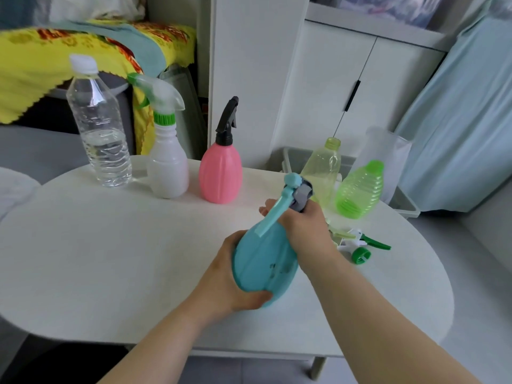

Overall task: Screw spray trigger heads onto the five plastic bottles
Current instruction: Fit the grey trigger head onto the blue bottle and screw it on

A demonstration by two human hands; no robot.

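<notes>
Third bottle in hand. Teal bottle [263,261] held tilted above the counter [110,259], neck pointing away. Left hand [232,281] cupped under the fat base, fingers curled tight around it. Right hand [302,220] wrapped around the neck, fingers closed on the collar of the teal and grey trigger head [297,192]. Probably mid-twist; how far the thread has seated, impossible to tell.

Already capped and standing at the back: white bottle [169,170] with its clear and green head, pink bottle [220,176] with a black one. Still open-necked, just past the right hand: pale yellow bottle [322,173] and green ribbed bottle [360,189]. Loose green and white trigger heads [360,245] lying near the right wrist.

Next, likely: snug the collar, stand the teal one upright, reach for a loose head and match it to an open neck.

White rounded counter, water bottle [99,128] at the back left. Beyond: white cabinet [346,79], grey bin [293,159], yellow flowered cloth [55,65], pale blue curtain [471,120].
</notes>
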